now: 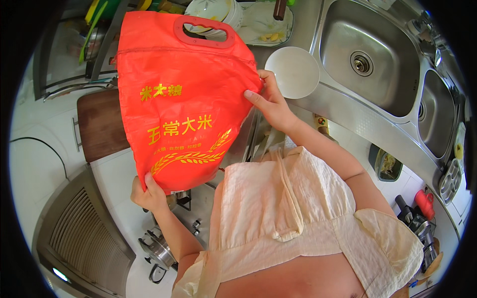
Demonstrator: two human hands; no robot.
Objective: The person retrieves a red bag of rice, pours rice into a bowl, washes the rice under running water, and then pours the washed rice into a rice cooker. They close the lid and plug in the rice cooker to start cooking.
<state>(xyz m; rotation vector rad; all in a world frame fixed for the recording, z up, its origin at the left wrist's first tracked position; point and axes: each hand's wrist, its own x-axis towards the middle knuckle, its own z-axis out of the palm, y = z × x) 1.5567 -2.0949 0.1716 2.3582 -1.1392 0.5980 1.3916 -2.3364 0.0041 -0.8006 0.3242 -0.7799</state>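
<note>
A red plastic rice bag point(186, 102) hangs tilted in front of me, between both hands. Yellow writing and printed ears of grain cover its face, and a red carry handle with a cut-out sits near its upper edge. My left hand point(151, 195) pinches the bag's lower left corner, thumb on the front. At the bag's right edge, my right hand point(272, 100) grips it with the thumb in front and the fingers partly hidden behind. Just beyond that hand stands a white bowl point(292, 72) on the steel counter. What the bag contains is hidden.
To the right is a steel double sink point(389, 87). Stacked bowls point(208, 9) and a plate point(274, 24) with yellow pieces stand behind the bag. A steel pot point(160, 247) is at lower left, below a brown board point(100, 123). A waste bin point(387, 175) stands right.
</note>
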